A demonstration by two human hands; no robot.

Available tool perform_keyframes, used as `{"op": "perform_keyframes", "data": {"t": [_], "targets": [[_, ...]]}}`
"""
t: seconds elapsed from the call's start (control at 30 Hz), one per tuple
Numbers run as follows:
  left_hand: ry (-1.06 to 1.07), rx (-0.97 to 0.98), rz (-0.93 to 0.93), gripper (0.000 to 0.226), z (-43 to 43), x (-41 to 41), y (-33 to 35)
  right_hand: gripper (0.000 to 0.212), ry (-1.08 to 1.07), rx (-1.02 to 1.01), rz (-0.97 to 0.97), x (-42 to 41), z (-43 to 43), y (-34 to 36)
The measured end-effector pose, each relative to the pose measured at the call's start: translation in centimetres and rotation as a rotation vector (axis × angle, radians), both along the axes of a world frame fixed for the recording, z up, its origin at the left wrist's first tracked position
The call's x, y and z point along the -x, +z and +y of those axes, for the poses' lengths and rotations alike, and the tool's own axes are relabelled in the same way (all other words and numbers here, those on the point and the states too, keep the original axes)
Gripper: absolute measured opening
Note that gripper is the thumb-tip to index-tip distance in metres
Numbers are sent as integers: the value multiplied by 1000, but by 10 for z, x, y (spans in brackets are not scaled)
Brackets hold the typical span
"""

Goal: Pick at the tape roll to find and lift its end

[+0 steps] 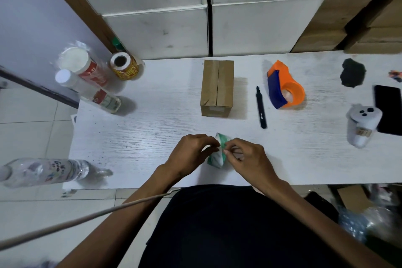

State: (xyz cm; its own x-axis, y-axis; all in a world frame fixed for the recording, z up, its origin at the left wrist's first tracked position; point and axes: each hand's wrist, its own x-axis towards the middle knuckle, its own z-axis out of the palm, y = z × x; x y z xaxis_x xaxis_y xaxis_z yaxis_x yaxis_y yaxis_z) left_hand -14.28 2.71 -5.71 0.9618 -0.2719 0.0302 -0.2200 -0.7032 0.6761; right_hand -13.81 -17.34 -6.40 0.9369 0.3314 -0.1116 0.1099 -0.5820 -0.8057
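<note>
Both hands meet over a small white-and-green packet (pixel 218 153) at the near middle of the white table (pixel 152 132). My left hand (pixel 191 152) grips the packet's left side with curled fingers. My right hand (pixel 245 156) pinches its top edge between thumb and forefinger. Much of the packet is hidden under the fingers. A taped brown cardboard box (pixel 217 88) stands just beyond the hands, apart from them.
A black utility knife (pixel 261 106) and an orange-blue tape dispenser (pixel 283 85) lie right of the box. Further right are a white controller (pixel 361 124), a black phone (pixel 389 110) and a dark cloth (pixel 352 73). Bottles (pixel 93 91), a label roll (pixel 124 68) and a lying plastic bottle (pixel 43 172) sit on the left.
</note>
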Motion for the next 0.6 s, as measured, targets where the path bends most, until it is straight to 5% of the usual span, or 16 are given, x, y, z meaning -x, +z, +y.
{"op": "perform_keyframes", "data": {"t": [0.6], "targets": [[-42,110,132,3,8,-2,0,5,-187,-146,127,13,9,-1]]}}
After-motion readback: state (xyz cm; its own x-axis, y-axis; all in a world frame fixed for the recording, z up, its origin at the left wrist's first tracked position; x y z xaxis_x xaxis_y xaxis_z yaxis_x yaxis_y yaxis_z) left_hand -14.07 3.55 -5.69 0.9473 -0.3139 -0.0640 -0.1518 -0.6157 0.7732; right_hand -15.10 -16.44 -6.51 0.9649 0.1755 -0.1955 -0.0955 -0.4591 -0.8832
